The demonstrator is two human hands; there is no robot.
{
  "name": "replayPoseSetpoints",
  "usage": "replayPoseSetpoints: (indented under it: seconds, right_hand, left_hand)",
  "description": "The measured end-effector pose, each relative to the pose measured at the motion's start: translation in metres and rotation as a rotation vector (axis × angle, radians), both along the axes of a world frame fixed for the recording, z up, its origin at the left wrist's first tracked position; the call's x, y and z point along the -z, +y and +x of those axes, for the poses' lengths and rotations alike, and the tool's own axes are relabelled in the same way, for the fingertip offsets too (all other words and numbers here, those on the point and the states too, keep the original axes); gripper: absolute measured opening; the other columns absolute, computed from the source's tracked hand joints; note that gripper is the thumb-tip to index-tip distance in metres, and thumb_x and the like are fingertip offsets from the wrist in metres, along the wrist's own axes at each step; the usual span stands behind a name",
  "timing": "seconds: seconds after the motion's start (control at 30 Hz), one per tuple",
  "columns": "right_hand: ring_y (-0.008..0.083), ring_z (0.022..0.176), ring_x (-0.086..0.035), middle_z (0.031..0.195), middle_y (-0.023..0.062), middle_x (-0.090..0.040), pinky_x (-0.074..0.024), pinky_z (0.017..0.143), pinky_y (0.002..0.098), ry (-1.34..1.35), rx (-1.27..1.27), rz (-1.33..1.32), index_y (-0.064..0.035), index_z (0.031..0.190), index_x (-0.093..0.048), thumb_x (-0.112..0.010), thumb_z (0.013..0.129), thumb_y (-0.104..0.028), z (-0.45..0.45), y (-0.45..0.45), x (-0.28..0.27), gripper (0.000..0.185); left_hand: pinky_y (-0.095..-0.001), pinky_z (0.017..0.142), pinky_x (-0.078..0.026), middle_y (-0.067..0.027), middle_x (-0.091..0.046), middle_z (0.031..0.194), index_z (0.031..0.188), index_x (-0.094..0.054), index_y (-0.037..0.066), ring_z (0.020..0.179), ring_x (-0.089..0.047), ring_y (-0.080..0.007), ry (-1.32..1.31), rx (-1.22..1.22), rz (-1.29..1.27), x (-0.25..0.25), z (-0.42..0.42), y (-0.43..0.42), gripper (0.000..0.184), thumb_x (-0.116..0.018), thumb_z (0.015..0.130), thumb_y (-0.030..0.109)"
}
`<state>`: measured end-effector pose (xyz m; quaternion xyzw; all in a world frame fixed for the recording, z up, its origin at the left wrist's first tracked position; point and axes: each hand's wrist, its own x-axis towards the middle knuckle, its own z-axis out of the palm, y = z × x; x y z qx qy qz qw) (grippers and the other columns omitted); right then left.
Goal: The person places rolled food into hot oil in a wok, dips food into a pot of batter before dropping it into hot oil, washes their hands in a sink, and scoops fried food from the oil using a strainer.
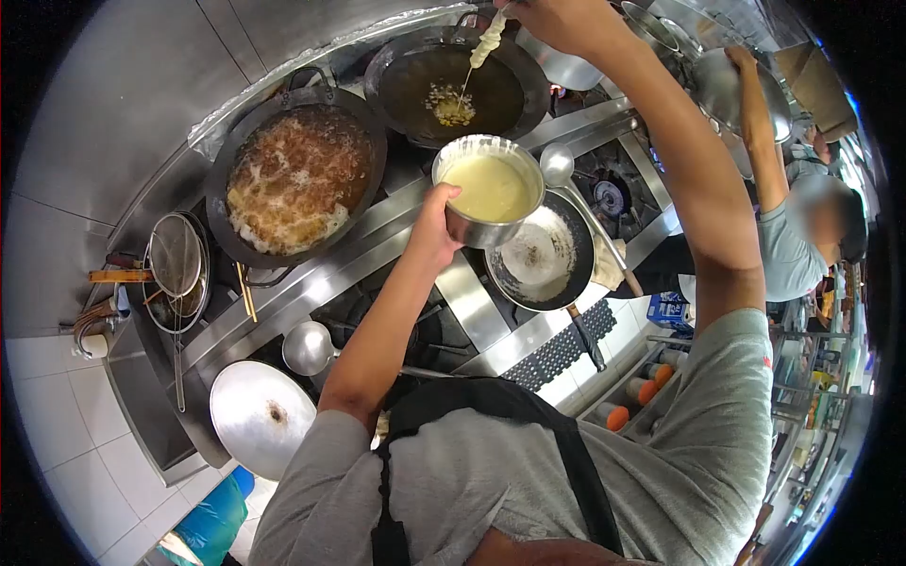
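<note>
My left hand (437, 226) grips a steel bowl (481, 231) of pale yellow batter (489, 186), tilted slightly over the stove. High at the top edge, my right hand (557, 21) pinches a long thin piece coated in pale batter (487, 40); what is under the coating is hidden. From its lower end a thin strand runs down to a wok of dark oil (401, 80). Small bits of frying batter (451, 106) float where the strand meets the oil. Below the bowl sits a frying pan (543, 250) with a whitish coating inside.
At left, a large wok (226, 222) holds foaming, bubbling oil. A strainer (176, 255) rests over a pot further left. Ladles (307, 347) and a round white lid (262, 420) lie near me. Another person (797, 241) at right reaches toward a big metal wok (722, 90).
</note>
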<state>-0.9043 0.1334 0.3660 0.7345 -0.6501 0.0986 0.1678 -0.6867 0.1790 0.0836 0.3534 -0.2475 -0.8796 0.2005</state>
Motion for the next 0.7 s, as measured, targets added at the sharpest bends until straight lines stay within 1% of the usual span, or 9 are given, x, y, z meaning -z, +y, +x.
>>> replayPoseSetpoints:
  seconds: [0.1,0.13,0.17,0.23,0.27,0.37,0.47,0.53,0.7]
  right_hand:
    - [0.0449,0.086,-0.069,0.086,0.0261,-0.070,-0.0542,0.079,0.0524,-0.088,-0.094,-0.034,-0.0028,0.093,-0.073,-0.068,0.085,-0.023,0.025,0.043,-0.003,0.022]
    - [0.0409,0.086,-0.069,0.086,0.0206,-0.071,-0.0545,0.079,0.0494,-0.125,-0.121,-0.036,-0.0048,0.095,-0.073,-0.068,0.086,-0.017,0.030,0.055,0.009,0.016]
    - [0.0370,0.086,-0.070,0.086,0.0150,-0.072,-0.0549,0.079,0.0465,-0.164,-0.147,-0.036,-0.0069,0.098,-0.074,-0.068,0.087,-0.011,0.034,0.068,0.024,0.013]
    - [0.0391,0.088,-0.071,0.090,0.0192,-0.073,-0.0560,0.079,0.0498,-0.127,-0.196,-0.004,-0.0052,0.094,-0.073,-0.064,0.086,-0.011,0.050,0.095,0.061,0.014]
    - [0.0382,0.091,-0.070,0.094,0.0166,-0.072,-0.0557,0.081,0.0481,-0.144,-0.171,0.054,-0.0056,0.095,-0.073,-0.066,0.086,-0.011,0.057,0.108,0.085,0.013]
    - [0.0379,0.095,-0.068,0.098,0.0157,-0.071,-0.0547,0.086,0.0472,-0.244,-0.118,0.232,-0.0049,0.096,-0.073,-0.067,0.087,-0.013,0.083,0.150,0.160,0.013]
    - [0.0383,0.096,-0.068,0.097,0.0176,-0.071,-0.0544,0.086,0.0482,-0.377,-0.038,0.474,-0.0042,0.092,-0.073,-0.068,0.088,-0.019,0.125,0.198,0.197,0.016]
    - [0.0386,0.095,-0.068,0.095,0.0179,-0.070,-0.0543,0.085,0.0483,-0.440,-0.036,0.475,-0.0039,0.091,-0.072,-0.068,0.089,-0.019,0.150,0.228,0.225,0.016]
    - [0.0393,0.093,-0.068,0.093,0.0182,-0.070,-0.0538,0.085,0.0488,-0.618,-0.068,0.402,-0.0029,0.094,-0.072,-0.068,0.089,-0.020,0.189,0.288,0.276,0.018]
  left_hand:
    - [-0.0644,0.110,-0.030,-0.0103,-0.044,0.155,0.153,-0.041,0.013,0.141,-0.042,-0.0320,0.002,-0.010,-0.007,0.013,-0.006,-0.001,0.084,-0.067,0.081,0.050]
    - [-0.0641,0.109,-0.033,-0.0096,-0.049,0.145,0.147,-0.046,0.013,0.124,-0.052,-0.0309,0.002,0.001,-0.030,0.017,-0.004,-0.001,0.079,-0.067,0.080,0.051]
    - [-0.0641,0.109,-0.033,-0.0096,-0.049,0.145,0.147,-0.046,0.013,0.124,-0.052,-0.0309,-0.003,0.007,-0.023,0.012,0.002,0.003,0.079,-0.067,0.080,0.051]
    - [-0.0601,0.109,-0.035,-0.0089,-0.054,0.130,0.136,-0.052,0.013,0.096,-0.056,-0.0265,-0.001,-0.014,-0.038,-0.001,0.015,0.013,0.070,-0.068,0.079,0.050]
    - [-0.0582,0.106,-0.037,-0.0075,-0.055,0.116,0.128,-0.055,0.013,0.077,-0.049,-0.0226,0.040,-0.025,-0.014,0.003,0.022,0.018,0.063,-0.068,0.079,0.049]
    - [-0.0538,0.103,-0.038,-0.0059,-0.056,0.113,0.125,-0.056,0.013,0.079,-0.050,-0.0223,-0.043,-0.059,-0.004,0.000,0.055,0.040,0.058,-0.068,0.080,0.048]
    - [-0.0539,0.105,-0.037,-0.0081,-0.059,0.123,0.133,-0.055,0.011,0.094,-0.056,-0.0250,-0.014,-0.038,-0.023,0.032,0.102,0.064,0.062,-0.066,0.082,0.044]
    - [-0.0522,0.103,-0.043,-0.0119,-0.060,0.138,0.144,-0.051,0.008,0.115,-0.062,-0.0299,-0.067,-0.026,-0.054,0.054,0.131,0.082,0.070,-0.065,0.084,0.041]
    - [-0.0521,0.095,-0.052,-0.0125,-0.061,0.137,0.145,-0.051,0.007,0.122,-0.062,-0.0313,-0.164,0.041,-0.078,0.078,0.180,0.130,0.067,-0.061,0.086,0.037]
